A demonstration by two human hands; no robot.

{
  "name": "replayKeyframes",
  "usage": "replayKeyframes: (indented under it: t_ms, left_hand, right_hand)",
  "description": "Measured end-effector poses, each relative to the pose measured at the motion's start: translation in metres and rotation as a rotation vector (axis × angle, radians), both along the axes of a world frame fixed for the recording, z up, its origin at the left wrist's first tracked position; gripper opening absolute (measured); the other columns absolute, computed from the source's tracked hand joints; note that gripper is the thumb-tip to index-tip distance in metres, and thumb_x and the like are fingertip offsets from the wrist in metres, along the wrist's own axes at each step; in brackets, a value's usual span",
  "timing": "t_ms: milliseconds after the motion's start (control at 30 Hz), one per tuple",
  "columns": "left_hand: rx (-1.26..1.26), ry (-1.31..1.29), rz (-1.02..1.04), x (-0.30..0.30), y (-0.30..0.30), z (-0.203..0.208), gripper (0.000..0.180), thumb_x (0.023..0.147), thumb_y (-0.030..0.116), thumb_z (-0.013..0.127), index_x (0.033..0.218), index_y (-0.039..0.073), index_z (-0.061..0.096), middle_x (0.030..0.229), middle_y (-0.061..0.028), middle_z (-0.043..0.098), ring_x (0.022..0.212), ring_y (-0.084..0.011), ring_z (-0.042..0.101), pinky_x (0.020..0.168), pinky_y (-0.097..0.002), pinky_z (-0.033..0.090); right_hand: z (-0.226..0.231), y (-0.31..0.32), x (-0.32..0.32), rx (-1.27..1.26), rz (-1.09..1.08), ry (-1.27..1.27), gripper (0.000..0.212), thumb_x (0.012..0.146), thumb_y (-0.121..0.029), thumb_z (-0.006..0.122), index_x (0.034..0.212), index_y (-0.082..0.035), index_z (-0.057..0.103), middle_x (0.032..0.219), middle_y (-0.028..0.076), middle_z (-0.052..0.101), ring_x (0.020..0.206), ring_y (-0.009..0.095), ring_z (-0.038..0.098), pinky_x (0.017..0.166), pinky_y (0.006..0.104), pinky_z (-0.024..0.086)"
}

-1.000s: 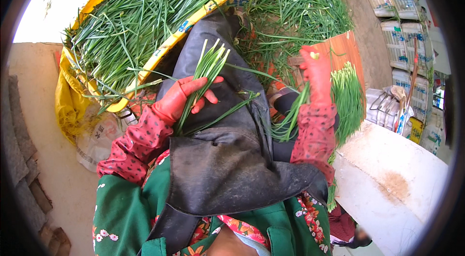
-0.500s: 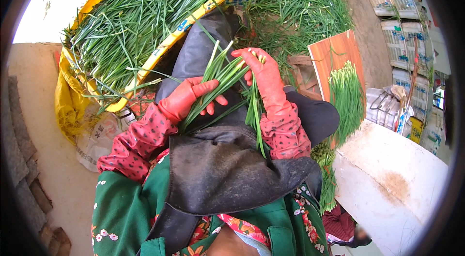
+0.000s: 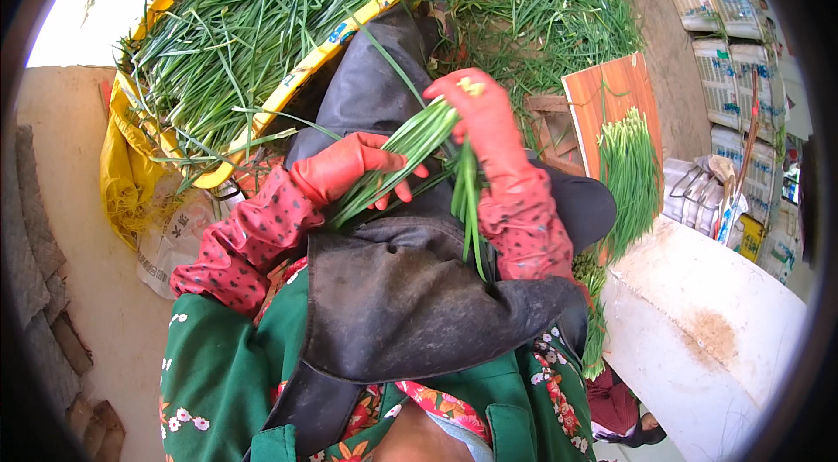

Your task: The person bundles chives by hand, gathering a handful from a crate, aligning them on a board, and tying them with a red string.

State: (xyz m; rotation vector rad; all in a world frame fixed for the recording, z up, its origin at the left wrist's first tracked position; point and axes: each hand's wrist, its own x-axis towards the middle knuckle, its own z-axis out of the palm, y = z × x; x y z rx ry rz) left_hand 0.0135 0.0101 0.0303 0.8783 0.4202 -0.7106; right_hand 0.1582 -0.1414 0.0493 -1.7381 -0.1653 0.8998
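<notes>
Over my lap, both hands in red rubber gloves hold green garlic chives. My left hand (image 3: pixel 362 169) is wrapped around the middle of a slanting bunch of chives (image 3: pixel 419 137), its leaves running down toward my dark apron (image 3: pixel 393 305). Around the pale upper ends of that bunch closes my right hand (image 3: pixel 485 117). A smaller bundle of chives (image 3: pixel 468 209) hangs down from under the right palm, its tips near the apron's top edge. Part of the stalks is hidden behind the fingers.
A yellow-rimmed container (image 3: pixel 301 82) heaped with loose chives stands at the far left. More chives (image 3: pixel 559 21) lie piled beyond my knees. On the right, neat chives (image 3: pixel 628 174) rest against a wooden board (image 3: pixel 611 86), beside a white surface (image 3: pixel 707 313). Stacked white packages (image 3: pixel 733 95) stand farther right.
My right hand has closed around the bunch's pale ends, which stood loose and spread before. The stalks now lie closer together, and the left hand stays around their middle.
</notes>
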Motion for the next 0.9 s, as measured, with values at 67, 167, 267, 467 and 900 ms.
replayKeyframes:
  t_ms: [67,167,267,467,900]
  left_hand:
    - [0.035,0.023,0.009,-0.005,0.008,-0.004,0.033,0.09,0.021,0.055,0.114,0.0,0.062,0.081,-0.0132,0.069,0.049,-0.0155,0.059,0.045,-0.0256,0.047]
    - [0.182,0.01,-0.089,-0.006,0.016,-0.009,0.024,0.088,0.015,0.055,0.105,0.002,0.066,0.08,-0.0111,0.069,0.049,-0.0132,0.059,0.044,-0.0249,0.047]
    - [0.381,-0.02,-0.118,-0.01,0.03,-0.007,0.022,0.085,0.005,0.054,0.103,0.002,0.066,0.085,-0.0094,0.07,0.051,-0.0114,0.06,0.047,-0.0233,0.048]
    - [0.876,-0.578,0.634,0.021,0.037,0.031,0.038,0.081,-0.013,0.044,0.113,-0.001,0.061,0.107,-0.0075,0.065,0.099,-0.0141,0.06,0.088,-0.0253,0.047]
    - [1.101,-0.728,-0.626,0.022,-0.038,-0.042,0.031,0.082,0.011,0.057,0.112,0.011,0.064,0.092,-0.0173,0.066,0.083,-0.0344,0.065,0.074,-0.0389,0.052]
  right_hand:
    - [0.019,-0.013,0.025,0.041,-0.112,-0.153,0.015,0.085,-0.024,0.066,0.089,-0.01,0.066,0.071,-0.002,0.063,0.049,0.005,0.05,0.04,0.0204,0.037]
    - [0.071,-0.05,0.068,0.018,-0.311,-0.407,0.02,0.086,-0.029,0.063,0.092,-0.01,0.067,0.071,-0.002,0.063,0.05,0.006,0.053,0.041,0.0208,0.039]
    - [0.091,-0.103,0.114,0.015,-0.299,-0.566,0.024,0.088,-0.032,0.06,0.093,-0.009,0.066,0.075,0.0,0.064,0.05,0.008,0.053,0.042,0.0218,0.041]
    - [0.064,-0.076,0.085,-0.115,-0.174,-0.654,0.021,0.092,-0.028,0.061,0.097,-0.007,0.061,0.09,0.002,0.069,0.057,0.007,0.053,0.046,0.0219,0.044]
    - [0.06,-0.09,0.085,-0.085,-0.343,-0.74,0.024,0.092,-0.029,0.063,0.099,-0.007,0.06,0.088,0.0,0.069,0.047,0.005,0.047,0.044,0.0213,0.042]
